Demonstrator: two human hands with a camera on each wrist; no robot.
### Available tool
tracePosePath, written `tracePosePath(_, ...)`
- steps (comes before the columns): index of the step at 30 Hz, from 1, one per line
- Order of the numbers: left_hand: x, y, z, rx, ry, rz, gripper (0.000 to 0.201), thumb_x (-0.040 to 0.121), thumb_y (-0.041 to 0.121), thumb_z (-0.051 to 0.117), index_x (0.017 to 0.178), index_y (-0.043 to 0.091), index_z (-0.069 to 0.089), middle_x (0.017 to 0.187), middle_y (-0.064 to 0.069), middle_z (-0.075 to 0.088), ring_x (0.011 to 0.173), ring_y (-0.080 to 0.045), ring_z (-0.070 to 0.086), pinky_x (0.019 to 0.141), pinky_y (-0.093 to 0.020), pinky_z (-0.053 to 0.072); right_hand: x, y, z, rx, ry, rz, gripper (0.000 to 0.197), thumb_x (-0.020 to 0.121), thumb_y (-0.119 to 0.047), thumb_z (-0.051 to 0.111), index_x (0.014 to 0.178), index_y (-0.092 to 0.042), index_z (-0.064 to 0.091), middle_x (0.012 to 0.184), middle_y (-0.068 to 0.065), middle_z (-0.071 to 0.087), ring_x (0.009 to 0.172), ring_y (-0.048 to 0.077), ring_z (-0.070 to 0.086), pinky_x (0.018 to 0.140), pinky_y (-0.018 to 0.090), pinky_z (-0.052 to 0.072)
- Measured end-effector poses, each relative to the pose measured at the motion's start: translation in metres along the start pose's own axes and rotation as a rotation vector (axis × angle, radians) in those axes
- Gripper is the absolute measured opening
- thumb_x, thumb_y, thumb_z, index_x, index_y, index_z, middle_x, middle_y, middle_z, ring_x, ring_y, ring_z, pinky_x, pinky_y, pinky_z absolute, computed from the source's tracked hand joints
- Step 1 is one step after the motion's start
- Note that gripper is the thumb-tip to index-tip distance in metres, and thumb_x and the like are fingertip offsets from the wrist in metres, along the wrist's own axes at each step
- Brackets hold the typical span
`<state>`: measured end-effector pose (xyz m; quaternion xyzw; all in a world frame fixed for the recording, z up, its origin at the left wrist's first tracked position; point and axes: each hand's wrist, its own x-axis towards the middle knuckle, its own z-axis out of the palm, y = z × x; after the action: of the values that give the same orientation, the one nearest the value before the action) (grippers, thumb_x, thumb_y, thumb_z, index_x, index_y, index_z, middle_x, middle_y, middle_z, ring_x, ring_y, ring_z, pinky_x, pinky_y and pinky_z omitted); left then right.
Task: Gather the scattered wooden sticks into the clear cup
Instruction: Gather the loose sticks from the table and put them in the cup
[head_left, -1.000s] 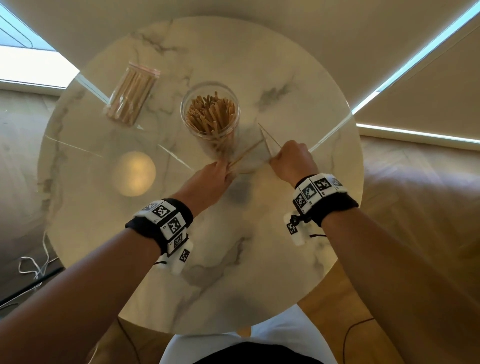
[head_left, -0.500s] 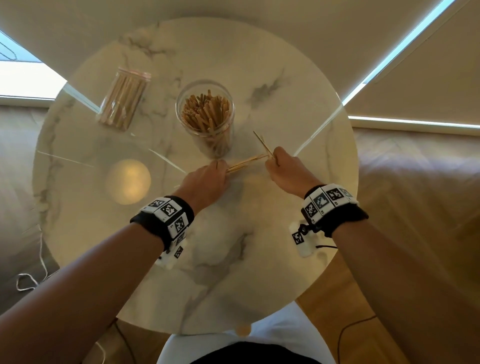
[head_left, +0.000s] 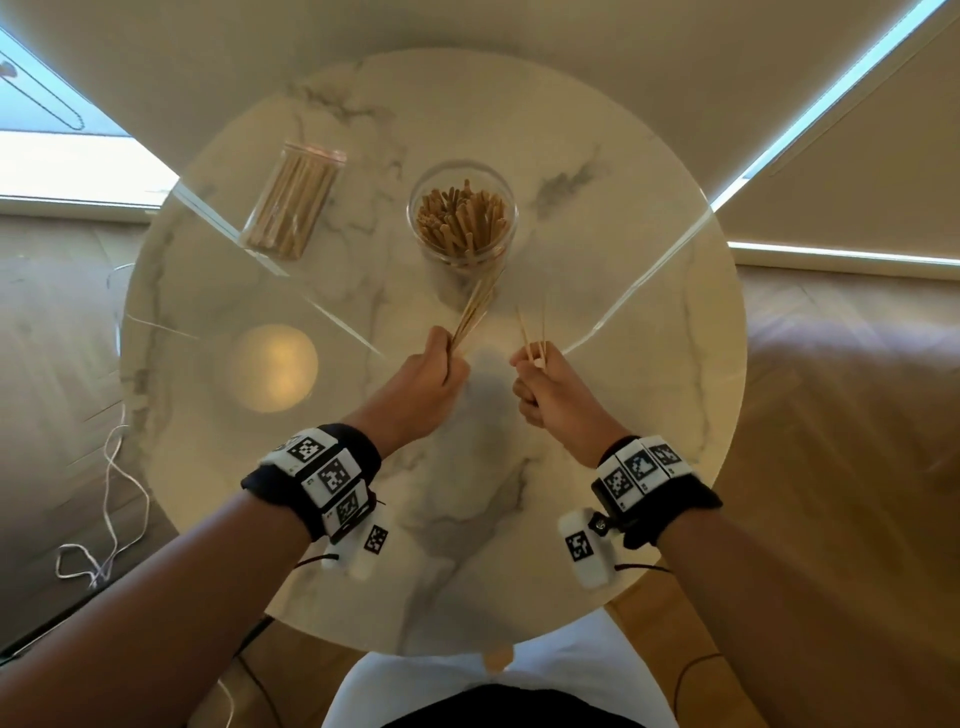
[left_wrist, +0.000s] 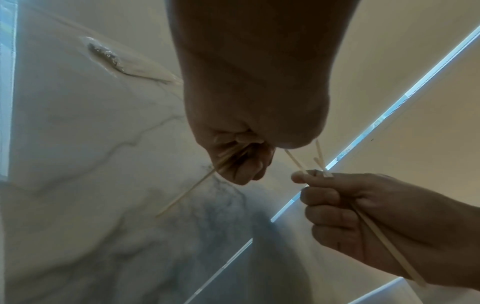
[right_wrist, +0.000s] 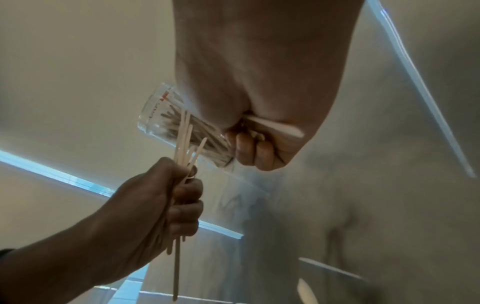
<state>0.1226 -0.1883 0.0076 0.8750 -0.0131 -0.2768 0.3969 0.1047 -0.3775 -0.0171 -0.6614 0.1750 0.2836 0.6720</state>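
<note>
A clear cup (head_left: 462, 215) stands upright at the middle back of the round marble table (head_left: 597, 519), packed with wooden sticks. My left hand (head_left: 431, 371) grips a bundle of several sticks (head_left: 474, 312) that points up and away toward the cup's near side. My right hand (head_left: 540, 384) holds a few sticks (head_left: 535, 332) upright, just right of the left hand. In the left wrist view the left fingers (left_wrist: 241, 160) curl round the bundle, one stick (left_wrist: 187, 191) sticking out below. In the right wrist view the right fingers (right_wrist: 257, 150) close on flat sticks, with the cup (right_wrist: 166, 123) behind.
A second clear container of sticks (head_left: 291, 202) lies on its side at the table's back left. A round patch of light (head_left: 272, 366) falls on the left of the tabletop. White cable (head_left: 109, 467) trails on the floor at the left.
Both hands have lifted off the tabletop with their sticks. The left bundle has swung from lying flat to pointing up toward the cup; the right hand's sticks now stand upright.
</note>
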Motion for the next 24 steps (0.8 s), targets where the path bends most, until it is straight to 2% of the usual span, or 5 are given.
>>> tracePosePath(4, -0.01, -0.003, 0.003, 0.112, -0.027, 0.058, 0.018, 0.103, 0.022, 0.028, 0.092, 0.009, 0.034, 0.074, -0.003, 0.042, 0.048, -0.017, 0.034, 0.05, -0.037, 0.029, -0.005, -0.002, 0.033, 0.194, -0.007, 0.034, 0.03, 0.109, -0.041, 0.044, 0.109, -0.013, 0.056, 0.066, -0.004, 0.031, 0.052, 0.01, 0.024, 0.05, 0.025, 0.019)
tracePosePath(6, -0.015, -0.005, 0.002, 0.093, -0.078, 0.009, 0.015, 0.105, 0.023, 0.034, 0.098, 0.011, 0.035, 0.073, -0.002, 0.051, 0.055, -0.016, 0.046, 0.055, -0.031, 0.034, -0.007, -0.005, 0.049, 0.261, -0.02, 0.018, 0.036, 0.104, -0.051, 0.049, 0.089, -0.02, 0.061, 0.064, -0.003, 0.029, 0.052, 0.011, 0.021, 0.052, 0.03, 0.015)
tracePosePath(11, -0.03, -0.011, -0.006, 0.074, -0.219, 0.06, 0.013, 0.107, 0.024, 0.036, 0.112, 0.012, 0.034, 0.081, 0.003, 0.057, 0.067, -0.008, 0.057, 0.059, -0.018, 0.037, -0.001, -0.002, 0.073, 0.256, 0.104, 0.028, 0.031, 0.095, -0.038, 0.072, 0.08, -0.014, 0.059, 0.062, 0.003, 0.04, 0.051, 0.014, 0.031, 0.047, 0.028, 0.024)
tracePosePath(18, -0.04, -0.026, -0.026, 0.197, -0.204, 0.079, 0.019, 0.108, 0.033, 0.038, 0.102, 0.015, 0.044, 0.083, 0.002, 0.057, 0.067, -0.01, 0.053, 0.056, -0.022, 0.033, -0.005, -0.003, 0.095, 0.202, 0.293, -0.04, 0.034, 0.104, -0.034, 0.058, 0.075, -0.016, 0.056, 0.053, -0.003, 0.046, 0.045, 0.01, 0.038, 0.048, 0.029, 0.034)
tracePosePath(24, -0.05, -0.03, -0.034, 0.259, -0.202, 0.136, 0.033, 0.11, 0.042, 0.029, 0.103, 0.014, 0.045, 0.08, -0.002, 0.058, 0.066, -0.018, 0.056, 0.054, -0.025, 0.037, -0.008, -0.021, 0.102, 0.546, 0.38, 0.066, 0.031, 0.107, -0.035, 0.052, 0.082, -0.017, 0.053, 0.061, -0.004, 0.055, 0.041, 0.004, 0.046, 0.046, 0.02, 0.042)
